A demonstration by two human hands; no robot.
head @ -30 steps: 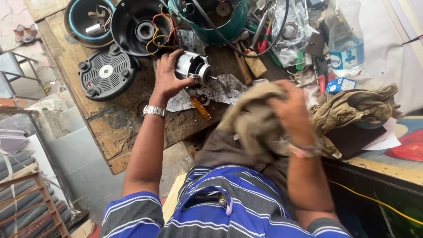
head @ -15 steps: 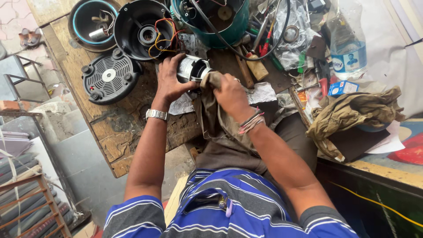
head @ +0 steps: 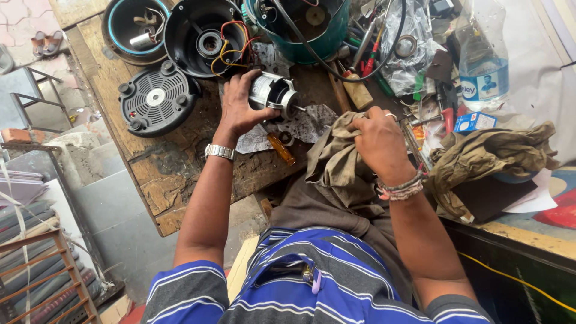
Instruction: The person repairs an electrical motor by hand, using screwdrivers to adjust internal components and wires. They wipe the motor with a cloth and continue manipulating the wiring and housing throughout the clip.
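Cluttered wooden workbench (head: 150,180): left hand (head: 240,108) grips the small silver cylindrical motor (head: 273,93) near its middle, right hand (head: 378,141) clutches the olive cloth (head: 336,168) (wiping seemingly unfinished).

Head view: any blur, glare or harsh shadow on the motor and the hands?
Head view: even daylight, no harsh shadows; the motor in the left hand is sharp; the right hand on the cloth is sharp; mild wide-angle bending at the edges; slight shine on the bottle.

Clear plastic bottle (head: 483,54), black vented cover (head: 157,99)
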